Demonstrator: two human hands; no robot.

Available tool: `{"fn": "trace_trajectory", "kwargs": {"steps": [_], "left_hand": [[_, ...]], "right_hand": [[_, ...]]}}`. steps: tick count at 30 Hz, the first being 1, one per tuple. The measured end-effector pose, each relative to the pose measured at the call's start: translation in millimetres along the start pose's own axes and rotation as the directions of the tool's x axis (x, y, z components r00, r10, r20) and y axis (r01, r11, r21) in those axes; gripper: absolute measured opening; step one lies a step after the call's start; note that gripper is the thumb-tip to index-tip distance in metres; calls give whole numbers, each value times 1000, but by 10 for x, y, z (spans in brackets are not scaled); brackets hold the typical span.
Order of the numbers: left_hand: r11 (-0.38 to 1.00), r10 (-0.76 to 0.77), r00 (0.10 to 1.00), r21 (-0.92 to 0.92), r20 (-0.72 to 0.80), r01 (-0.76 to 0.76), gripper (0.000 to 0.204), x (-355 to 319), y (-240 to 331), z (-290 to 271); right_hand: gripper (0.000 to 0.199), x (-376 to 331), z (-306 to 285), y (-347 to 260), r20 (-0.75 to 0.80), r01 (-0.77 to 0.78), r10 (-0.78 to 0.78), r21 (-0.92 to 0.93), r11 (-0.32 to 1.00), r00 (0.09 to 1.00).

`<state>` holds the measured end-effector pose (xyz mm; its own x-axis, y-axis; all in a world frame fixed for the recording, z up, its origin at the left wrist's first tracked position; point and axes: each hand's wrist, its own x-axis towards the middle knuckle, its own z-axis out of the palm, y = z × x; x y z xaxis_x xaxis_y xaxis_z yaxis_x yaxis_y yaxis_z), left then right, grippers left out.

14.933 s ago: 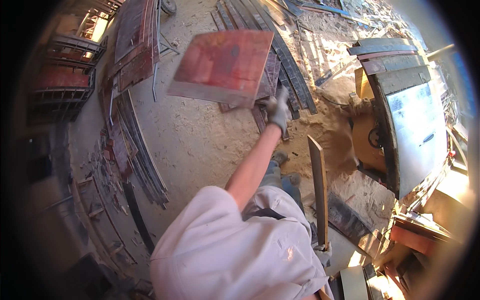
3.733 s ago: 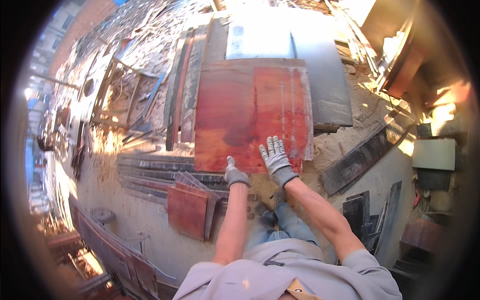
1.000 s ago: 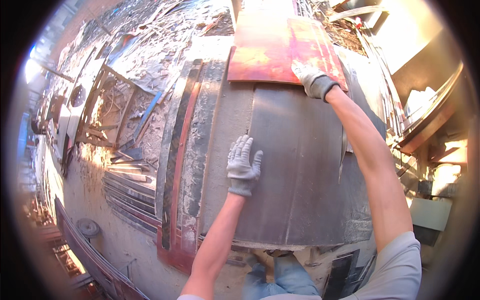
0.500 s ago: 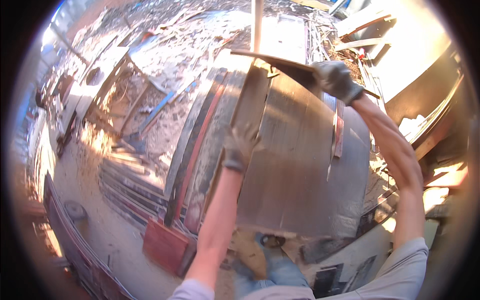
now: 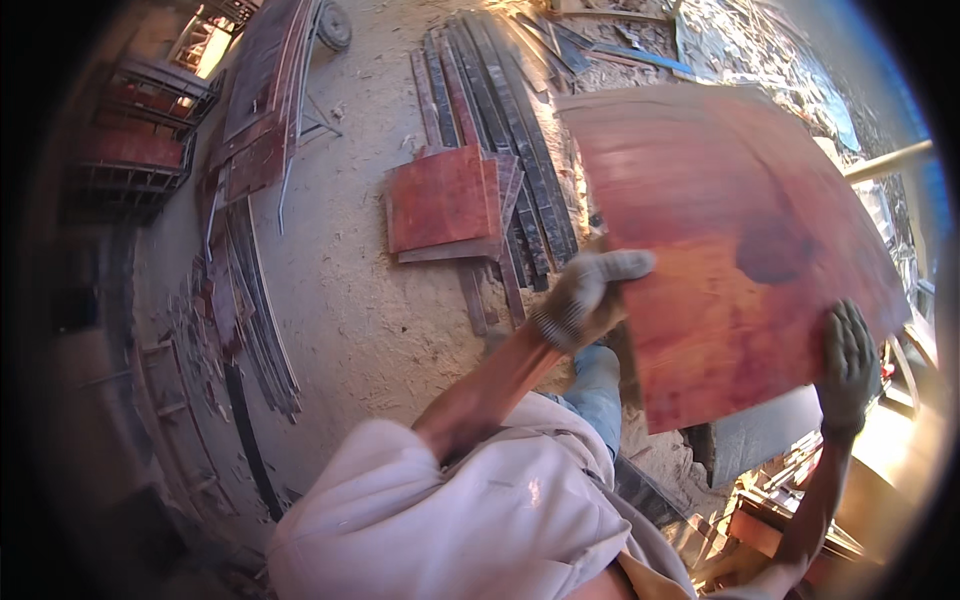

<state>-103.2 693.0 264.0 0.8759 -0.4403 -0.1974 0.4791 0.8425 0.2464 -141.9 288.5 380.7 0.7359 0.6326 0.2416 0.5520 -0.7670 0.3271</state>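
Observation:
A large reddish plywood sheet (image 5: 720, 330) with a dark round stain is held up, tilted, in front of me on the right. My gloved left hand (image 5: 590, 295) grips its left edge, thumb on the red face and fingers hidden behind. At the near right edge my gloved right hand (image 5: 848, 365) has its fingers laid over the face; its thumb is out of sight. Below the sheet's near edge shows a dark grey panel (image 5: 765, 435).
Smaller red boards (image 5: 440, 205) lie on a pile of long dark planks (image 5: 490, 110) on the dusty ground. Further left leans a stack of sheets (image 5: 255, 110) near a wheel (image 5: 333, 25). Wood strips (image 5: 255, 310) lie closer. Scrap wood (image 5: 790, 475) stands at the lower right.
My view has swung left. The thin board that my right hand held up by its edge is now in both hands, its red face showing. My left hand has left the brown panel stack.

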Motion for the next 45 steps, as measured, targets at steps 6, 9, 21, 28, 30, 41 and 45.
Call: {"fn": "trace_trajectory", "kwargs": {"steps": [6, 9, 21, 28, 30, 41, 45], "left_hand": [[943, 329, 858, 193, -395, -272, 40, -925, 790, -878], [929, 365, 898, 156, -245, -335, 36, -782, 1147, -1875], [500, 102, 314, 322, -944, 804, 50, -1768, 1049, -4651], [280, 106, 519, 526, -848, 803, 40, -1479, 6, -3934], [211, 159, 573, 594, -804, 776, 37, -1366, -272, -3736], [-30, 289, 526, 542, -800, 840, 33, -1790, -1346, -2842], [-100, 270, 562, 558, -782, 824, 34, -2046, -1387, -2819]], "right_hand": [[38, 1801, 877, -1014, -208, 173, -144, 133, 976, 968], [51, 1643, 1088, -1702, 128, -93, 76, 138, 986, 989], [14, -3532, -111, -3555, 16, -932, 932, 11, -363, -363], [17, -4852, 414, -2328, -21, -948, 948, -18, -319, -319], [17, -5064, 721, -1731, -14, -962, 962, -7, -271, -271], [48, -4905, 2436, 401, 206, -988, 966, 39, 151, 155], [60, -4660, 2794, 791, 218, -984, 961, -18, 180, 171]]}}
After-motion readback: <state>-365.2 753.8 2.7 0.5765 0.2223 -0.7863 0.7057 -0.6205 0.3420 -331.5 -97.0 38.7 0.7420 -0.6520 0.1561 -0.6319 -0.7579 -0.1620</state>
